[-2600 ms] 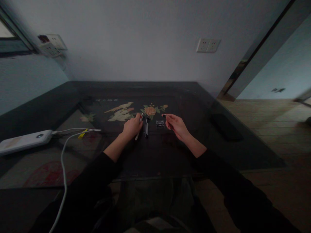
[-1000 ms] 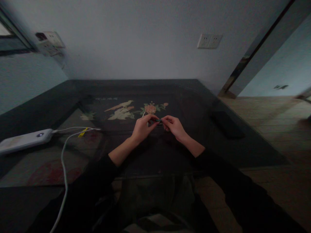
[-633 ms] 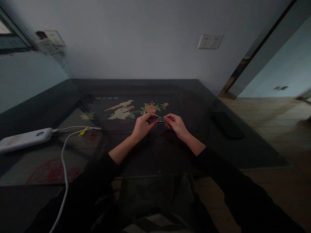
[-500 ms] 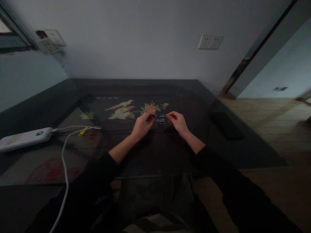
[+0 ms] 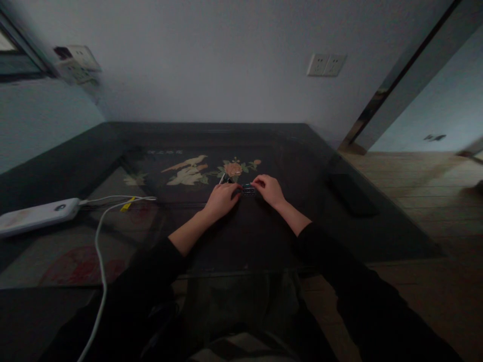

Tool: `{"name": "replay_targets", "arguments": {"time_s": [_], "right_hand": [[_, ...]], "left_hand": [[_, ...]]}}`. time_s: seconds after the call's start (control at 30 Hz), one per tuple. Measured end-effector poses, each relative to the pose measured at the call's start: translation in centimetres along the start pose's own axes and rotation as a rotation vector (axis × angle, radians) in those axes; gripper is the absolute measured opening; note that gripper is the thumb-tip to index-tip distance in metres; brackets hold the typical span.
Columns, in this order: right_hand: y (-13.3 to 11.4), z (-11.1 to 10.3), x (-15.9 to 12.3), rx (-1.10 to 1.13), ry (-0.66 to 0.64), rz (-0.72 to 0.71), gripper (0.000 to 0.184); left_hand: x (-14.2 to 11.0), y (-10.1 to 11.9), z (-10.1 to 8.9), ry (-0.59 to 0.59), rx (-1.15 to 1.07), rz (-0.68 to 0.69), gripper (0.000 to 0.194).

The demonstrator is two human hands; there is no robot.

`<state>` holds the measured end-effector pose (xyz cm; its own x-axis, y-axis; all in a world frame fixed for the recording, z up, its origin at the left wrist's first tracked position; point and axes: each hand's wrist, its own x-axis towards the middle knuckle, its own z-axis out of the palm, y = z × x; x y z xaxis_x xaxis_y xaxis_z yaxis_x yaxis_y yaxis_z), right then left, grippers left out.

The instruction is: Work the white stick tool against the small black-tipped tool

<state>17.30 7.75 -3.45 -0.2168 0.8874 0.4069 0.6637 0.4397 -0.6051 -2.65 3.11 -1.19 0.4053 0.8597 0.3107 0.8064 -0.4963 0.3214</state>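
A small dark, layered block with shiny clear-looking edges (image 5: 248, 192) stands on the table between my hands. Across its top lies a thin green strip (image 5: 246, 186), too small to name further. My right hand (image 5: 269, 189) is closed, thumb and forefinger pinching the strip's right end. On the other side, the closed fingertips of my left hand (image 5: 222, 198) are at the left end of the block and strip; which of the two they grip I cannot tell. Just beyond the left knuckles shows a small pale and dark item (image 5: 223, 178), partly hidden.
The dark glass-topped table (image 5: 264, 236) bears a picture of birds and flowers (image 5: 186, 173). A white power bank (image 5: 41, 216) with a white cable (image 5: 100, 251) lies at left. At right lies a flat black object (image 5: 352, 195). A wall with sockets (image 5: 326, 65) rises behind.
My right hand has moved left and slightly down, bringing the green strip onto the top of the block. My left fingers have moved slightly down to the block's left end.
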Motion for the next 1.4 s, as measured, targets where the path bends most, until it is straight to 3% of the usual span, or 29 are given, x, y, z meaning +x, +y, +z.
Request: {"name": "replay_targets", "arguments": {"time_s": [0.4,1.07,1.4], "right_hand": [[-0.35,0.0,0.05,-0.127,-0.058,0.001,0.01],[-0.46,-0.27,0.11,-0.096,-0.081,0.002,0.01],[-0.85,-0.23,-0.45,-0.047,-0.094,0.011,0.011]], "left_hand": [[-0.1,0.32,-0.18,-0.034,0.034,0.016,0.026],[-0.06,0.26,-0.37,-0.06,0.018,0.052,0.019],[0.11,0.06,-0.11,-0.049,0.013,-0.005,0.033]]}}
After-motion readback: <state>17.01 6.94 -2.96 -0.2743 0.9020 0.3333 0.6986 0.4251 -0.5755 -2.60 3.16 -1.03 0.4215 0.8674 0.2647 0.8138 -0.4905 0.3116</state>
